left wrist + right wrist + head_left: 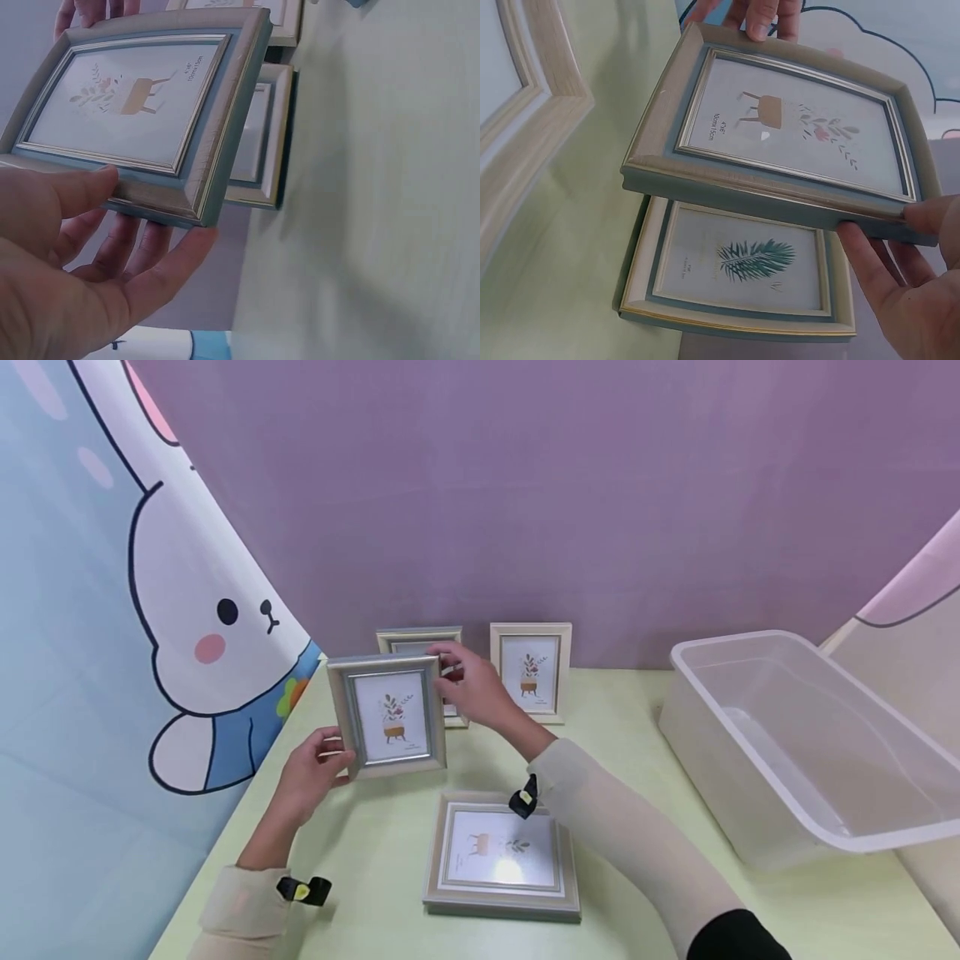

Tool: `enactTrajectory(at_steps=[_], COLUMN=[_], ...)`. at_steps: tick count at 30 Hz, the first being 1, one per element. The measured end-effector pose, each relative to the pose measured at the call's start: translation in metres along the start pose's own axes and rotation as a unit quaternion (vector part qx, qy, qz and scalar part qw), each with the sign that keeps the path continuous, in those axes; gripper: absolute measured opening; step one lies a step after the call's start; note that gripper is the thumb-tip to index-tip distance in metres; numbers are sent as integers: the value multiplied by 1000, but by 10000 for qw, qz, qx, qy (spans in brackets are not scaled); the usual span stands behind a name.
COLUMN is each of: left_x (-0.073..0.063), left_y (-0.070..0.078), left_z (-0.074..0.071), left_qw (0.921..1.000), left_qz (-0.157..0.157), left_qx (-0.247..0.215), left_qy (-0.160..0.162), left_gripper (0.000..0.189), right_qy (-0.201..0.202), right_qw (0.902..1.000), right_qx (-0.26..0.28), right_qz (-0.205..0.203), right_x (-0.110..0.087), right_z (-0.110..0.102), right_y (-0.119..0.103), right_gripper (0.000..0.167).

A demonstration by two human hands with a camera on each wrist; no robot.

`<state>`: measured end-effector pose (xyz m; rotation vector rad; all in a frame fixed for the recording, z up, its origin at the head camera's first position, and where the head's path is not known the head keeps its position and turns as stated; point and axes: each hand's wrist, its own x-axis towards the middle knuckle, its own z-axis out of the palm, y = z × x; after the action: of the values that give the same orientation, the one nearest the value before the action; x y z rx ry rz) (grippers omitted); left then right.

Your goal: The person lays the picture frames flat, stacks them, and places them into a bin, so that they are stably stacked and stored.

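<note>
One lying frame [502, 852] rests face up on the pale green table [615, 706], in the lower middle of the head view, nearest to the person. A little farther, left of the centre, both hands hold a raised frame [393, 718] above the table, and its print of a potted plant faces the person. The left hand [311, 772] grips it at the lower left corner; in the left wrist view, the thumb presses on the front border, while the other fingers bend along the edge and behind. The right hand [476, 685] grips the upper right corner, with the thumb at the front edge and the forefinger against the side. Behind the raised frame, and partly hidden by it, stands a leaf-print frame [757, 259]. Just right of this one stands a cream frame [529, 672]. A translucent box [708, 785] occupies the right side, and a purple backdrop [675, 510] fills the upper part.
</note>
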<state>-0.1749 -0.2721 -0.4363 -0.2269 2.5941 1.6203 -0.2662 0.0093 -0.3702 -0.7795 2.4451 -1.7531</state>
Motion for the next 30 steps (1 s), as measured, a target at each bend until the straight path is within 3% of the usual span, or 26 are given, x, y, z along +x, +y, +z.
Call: enactTrajectory(at_steps=[4, 11, 30], left_x=[-1, -1, 0], left_y=[12, 26, 50], left_z=[4, 8, 20], left_qw=[9991, 9961, 9836], left_qz=[248, 380, 1164], left_qx=[349, 797, 1363], left_qy=[36, 83, 211], left_gripper=[50, 51, 46], right_qy=[171, 362, 831], right_qw=[9994, 9969, 9878], right_qx=[283, 643, 1275], right_qz=[141, 265, 325], right_x=[-7, -20, -49], right_z=[-10, -23, -48], right_y=[1, 8, 19], right_gripper=[44, 39, 36])
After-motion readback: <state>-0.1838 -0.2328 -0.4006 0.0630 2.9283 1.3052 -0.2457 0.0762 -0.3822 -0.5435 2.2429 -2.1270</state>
